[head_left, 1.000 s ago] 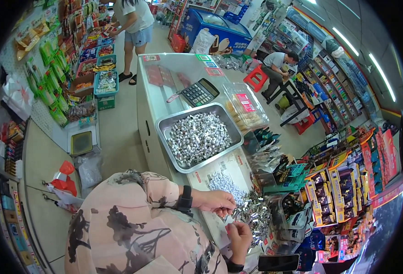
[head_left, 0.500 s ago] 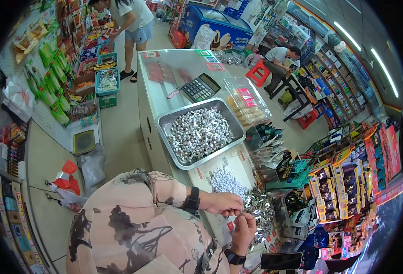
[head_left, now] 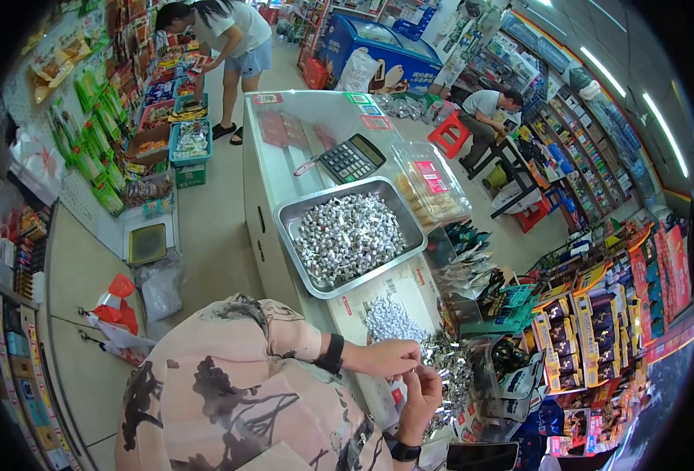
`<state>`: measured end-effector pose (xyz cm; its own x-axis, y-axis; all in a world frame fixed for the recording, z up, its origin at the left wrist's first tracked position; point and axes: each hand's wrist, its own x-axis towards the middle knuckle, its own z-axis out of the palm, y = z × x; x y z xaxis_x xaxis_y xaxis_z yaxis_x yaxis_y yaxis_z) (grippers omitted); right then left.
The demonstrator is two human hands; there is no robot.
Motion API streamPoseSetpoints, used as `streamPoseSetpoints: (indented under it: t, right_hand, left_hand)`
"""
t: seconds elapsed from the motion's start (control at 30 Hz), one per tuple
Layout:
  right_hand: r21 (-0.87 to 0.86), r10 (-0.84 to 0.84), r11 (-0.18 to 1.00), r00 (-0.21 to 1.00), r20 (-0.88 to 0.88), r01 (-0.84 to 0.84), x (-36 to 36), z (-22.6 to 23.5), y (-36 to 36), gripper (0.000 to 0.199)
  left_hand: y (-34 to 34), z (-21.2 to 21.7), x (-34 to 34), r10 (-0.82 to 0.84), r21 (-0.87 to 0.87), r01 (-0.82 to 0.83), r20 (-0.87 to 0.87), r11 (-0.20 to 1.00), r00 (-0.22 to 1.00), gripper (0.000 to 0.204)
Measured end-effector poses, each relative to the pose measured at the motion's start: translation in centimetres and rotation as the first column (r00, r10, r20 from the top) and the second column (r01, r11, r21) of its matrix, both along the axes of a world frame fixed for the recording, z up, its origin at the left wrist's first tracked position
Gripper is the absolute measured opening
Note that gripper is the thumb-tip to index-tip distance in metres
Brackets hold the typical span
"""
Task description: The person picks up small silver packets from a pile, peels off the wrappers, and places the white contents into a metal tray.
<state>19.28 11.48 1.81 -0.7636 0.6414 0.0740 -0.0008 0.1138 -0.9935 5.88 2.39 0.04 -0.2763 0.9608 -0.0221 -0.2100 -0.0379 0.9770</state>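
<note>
My left hand (head_left: 392, 357) and my right hand (head_left: 423, 393) meet low in the head view, fingers pinched together on a small silver wrapped candy (head_left: 421, 369). They hover over a heap of silver wrapped candies (head_left: 449, 369) on the counter. A smaller pile of pale wrapped candies (head_left: 390, 318) lies just beyond my left hand. Farther up the counter stands a large metal tray (head_left: 292, 216) filled with the same silver candies. I wear a dark band on each wrist.
A calculator (head_left: 351, 158) and a clear plastic box (head_left: 433, 184) lie past the tray on the long white counter (head_left: 284, 129). One person bends at the shelves top left (head_left: 225, 35); another sits by a red stool (head_left: 490, 106). Snack racks (head_left: 590, 330) crowd the right.
Both hands have stayed over the candy heap; my fingers have shifted slightly while working one small wrapped piece. The view has tilted a little.
</note>
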Motion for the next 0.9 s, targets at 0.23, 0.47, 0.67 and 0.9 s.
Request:
streamPoseSetpoints:
  t: [0.23, 0.47, 0.67, 0.9]
  right_hand:
    - [0.076, 0.041, 0.995, 0.941, 0.335, -0.07, 1.2, -0.9, 0.6, 0.015]
    - [0.086, 0.065, 0.991, 0.942, 0.328, -0.099, -0.1, -2.9, 0.5, 0.012]
    - [-0.222, 0.152, 0.968, 0.979, 0.134, -0.12, -0.5, -1.8, -0.3, 0.012]
    - [0.015, -0.074, 0.997, 0.974, 0.215, 0.073, 2.0, -2.9, 2.9, 0.018]
  left_hand:
    - [0.0, -1.5, 0.5, -0.001, -0.024, -0.005, -0.25, 1.0, 0.968, 0.025]
    - [-0.9, -1.7, -0.1, 0.009, -0.09, -0.037, -0.295, 0.995, 0.955, 0.027]
    - [-0.6, -1.4, -1.4, -0.079, -0.188, 0.106, 0.147, 0.976, 0.986, 0.021]
    - [-3.3, -0.1, -6.3, 0.05, -0.166, 0.019, 0.404, 0.986, 0.913, 0.02]
